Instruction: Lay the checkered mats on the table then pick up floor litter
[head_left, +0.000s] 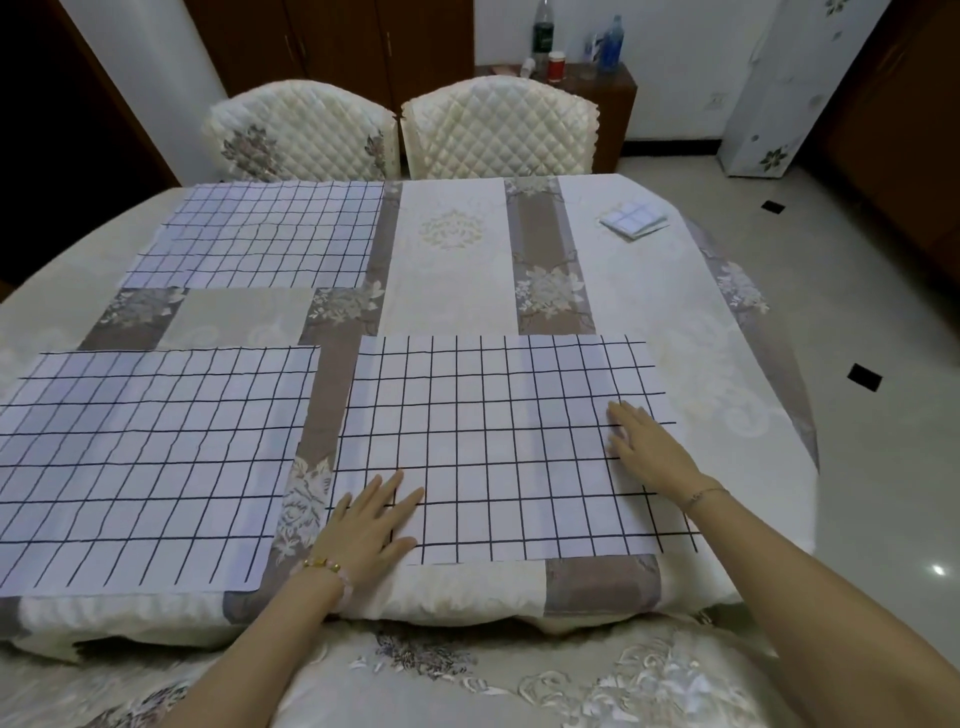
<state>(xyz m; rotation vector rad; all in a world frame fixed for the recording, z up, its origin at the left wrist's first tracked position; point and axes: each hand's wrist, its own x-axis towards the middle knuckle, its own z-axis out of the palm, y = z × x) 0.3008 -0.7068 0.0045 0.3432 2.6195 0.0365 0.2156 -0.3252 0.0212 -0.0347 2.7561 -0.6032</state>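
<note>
Three white mats with a dark grid lie flat on the table (457, 270): one at the far left (260, 234), one at the near left (145, 462), one at the near right (493, 441). A folded checkered mat (634, 220) rests at the far right. My left hand (371, 525) lies flat, fingers spread, on the near-right mat's near left corner. My right hand (649, 449) presses flat on the same mat's right edge. Neither hand grips anything. No litter shows on the visible floor.
Two quilted cream chairs (498, 130) stand at the table's far side. A padded chair back (467, 675) sits right below me. A wooden side cabinet (608, 93) with bottles stands behind. Glossy tiled floor (857, 312) with small dark insets runs along the right.
</note>
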